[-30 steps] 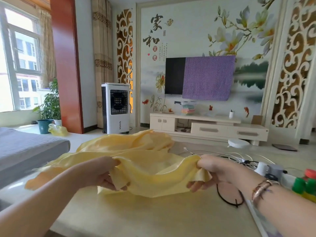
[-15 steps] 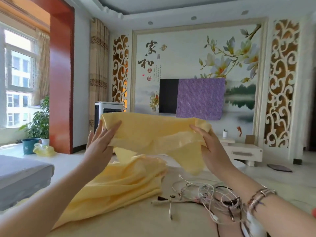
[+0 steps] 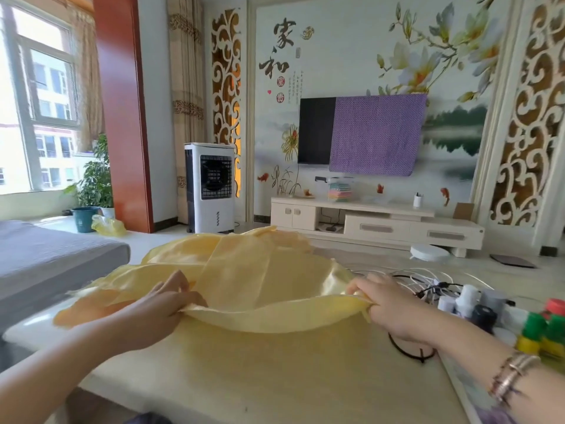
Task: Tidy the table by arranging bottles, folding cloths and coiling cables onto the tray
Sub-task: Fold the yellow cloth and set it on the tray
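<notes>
Pale counter [image 3: 275, 377] fills the lower frame, its near stretch bare. At centre lies the yellow cloth [image 3: 244, 280], its near edge lifted and stretched between the left hand [image 3: 159, 310] and right hand [image 3: 388, 307], each grip pinching a corner. Right of it sprawl tangled cables [image 3: 428, 283], then bottles [image 3: 477, 304] at the right edge.

I have one view only, from the head camera: it looks forward and slightly down across the table [image 3: 275, 377] from its near edge, close above it, facing the television [image 3: 316, 130] wall.
</notes>
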`<act>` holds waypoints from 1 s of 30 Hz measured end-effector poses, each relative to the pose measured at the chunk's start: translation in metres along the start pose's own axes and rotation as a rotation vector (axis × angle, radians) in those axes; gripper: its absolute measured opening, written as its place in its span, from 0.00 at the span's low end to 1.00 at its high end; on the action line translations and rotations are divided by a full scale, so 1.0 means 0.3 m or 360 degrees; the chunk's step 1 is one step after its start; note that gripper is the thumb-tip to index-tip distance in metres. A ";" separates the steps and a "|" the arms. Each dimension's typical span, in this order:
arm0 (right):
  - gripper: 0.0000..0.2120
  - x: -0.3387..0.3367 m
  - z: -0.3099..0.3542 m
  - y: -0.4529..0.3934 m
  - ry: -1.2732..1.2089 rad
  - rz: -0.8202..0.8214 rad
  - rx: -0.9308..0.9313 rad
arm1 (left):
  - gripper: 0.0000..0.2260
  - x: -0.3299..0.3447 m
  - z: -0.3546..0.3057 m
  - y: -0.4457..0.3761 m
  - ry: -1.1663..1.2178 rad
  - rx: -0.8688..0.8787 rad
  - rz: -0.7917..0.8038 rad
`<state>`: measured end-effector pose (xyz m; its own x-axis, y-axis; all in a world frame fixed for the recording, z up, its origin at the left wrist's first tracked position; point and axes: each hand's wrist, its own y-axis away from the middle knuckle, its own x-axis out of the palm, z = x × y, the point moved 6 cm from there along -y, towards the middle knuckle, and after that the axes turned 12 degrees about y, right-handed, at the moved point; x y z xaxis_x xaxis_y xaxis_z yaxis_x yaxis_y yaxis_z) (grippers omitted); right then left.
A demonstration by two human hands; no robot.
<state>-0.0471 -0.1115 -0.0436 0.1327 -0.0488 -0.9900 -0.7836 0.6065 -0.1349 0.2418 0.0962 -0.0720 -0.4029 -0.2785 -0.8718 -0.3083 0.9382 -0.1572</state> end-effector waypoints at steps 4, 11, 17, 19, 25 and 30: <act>0.18 0.036 0.002 0.048 0.0068 0.0222 -0.0018 | 0.19 0.005 -0.040 0.037 0.0433 0.0102 0.0090; 0.16 0.035 -0.048 0.061 -0.0224 0.0034 -0.0011 | 0.06 -0.024 -0.055 0.049 0.0673 -0.0002 0.0025; 0.20 0.048 -0.085 0.082 -0.0541 0.0166 0.0155 | 0.10 0.032 -0.026 0.053 0.0512 -0.0246 0.0187; 0.17 0.077 -0.092 0.096 -0.0448 0.0387 0.0209 | 0.09 0.047 -0.014 0.053 0.0432 -0.0321 0.0208; 0.11 0.135 -0.120 0.087 -0.0376 0.0594 0.0311 | 0.09 0.090 0.040 0.041 0.0258 -0.0520 0.0464; 0.10 0.122 -0.158 -0.056 -0.0087 -0.0020 0.0422 | 0.09 0.076 0.129 -0.026 0.0717 -0.0707 0.0240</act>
<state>-0.0578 -0.1610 -0.0795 0.1795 -0.0187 -0.9836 -0.5963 0.7931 -0.1239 0.2685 0.0905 -0.1086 -0.7618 -0.3000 -0.5741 -0.5083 0.8262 0.2428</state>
